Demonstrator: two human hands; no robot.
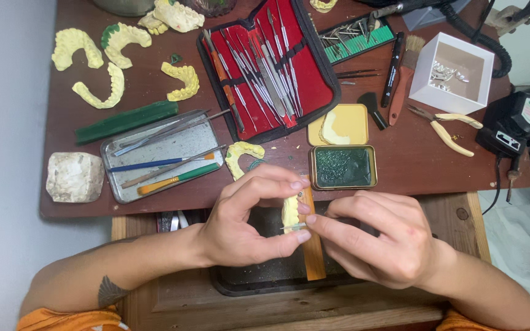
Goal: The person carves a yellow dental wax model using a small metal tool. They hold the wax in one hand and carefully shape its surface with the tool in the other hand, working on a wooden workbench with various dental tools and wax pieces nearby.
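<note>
- The left hand (246, 214) pinches a small yellow dental cast (290, 210) between thumb and curled fingers, just off the desk's near edge; much of the cast is hidden behind the fingertips.
- The right hand (381, 236) has thumb and forefinger closed on a thin metal tool (294, 227), whose tip touches the cast; most of the tool's length is covered by the fingers.
- Both hands meet above a dark tray (265, 279) crossed by a wooden strip (312, 248); the tray's contents are hard to make out.
- Both forearms come in from the lower corners, wrists bent inward; the elbows are cut off.
- An open yellow tin (343, 150) sits near the desk's near edge, green material in its lower half, a pale piece in its lid.
- A red instrument case (271, 67) lies open toward the far edge, filled with steel tools.
- A white open box (452, 72) stands by the right edge; what lies inside is unclear.
- A metal tray (165, 153) of hand tools lies toward the left, beside a white plaster block (75, 176).
- More yellow casts (102, 67) lie scattered at the far left corner, some cut off at the top.
</note>
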